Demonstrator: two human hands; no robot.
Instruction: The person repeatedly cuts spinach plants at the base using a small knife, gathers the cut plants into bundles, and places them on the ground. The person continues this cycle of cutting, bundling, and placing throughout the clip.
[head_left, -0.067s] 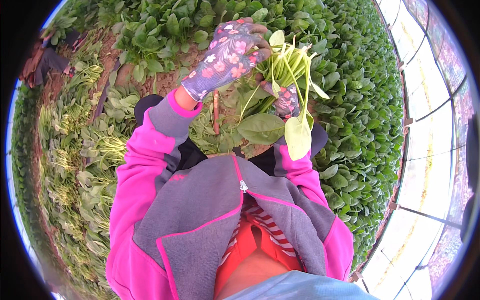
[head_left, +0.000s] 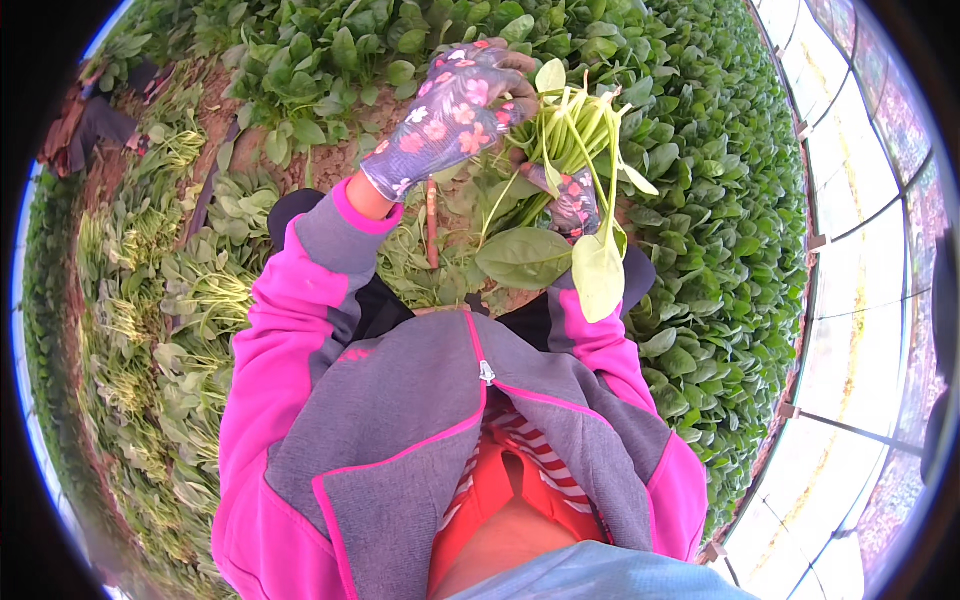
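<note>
A bunch of leafy greens is held up in front of the body, right of centre near the top of the view, with its pale stem ends pointed upward. It is gripped from below by the right hand, whose patterned glove is closed around the stems. The left hand, in a purple glove printed with pink flowers, is placed at the bunch's left side with its fingers bent and partly curled; whether any stem is pinched there cannot be told. Below the bunch, a pale yellow-green leaf is hung down in front of the right sleeve, and a broad green leaf is spread beside it. A grey and bright pink jacket is worn. Between the forearms, a reddish-brown stick is seen on the ground. The right side is filled by dense green plants, bordered by a pale, translucent wall crossed by dark lines. At left, loose heaps of cut greens are laid along the soil.
</note>
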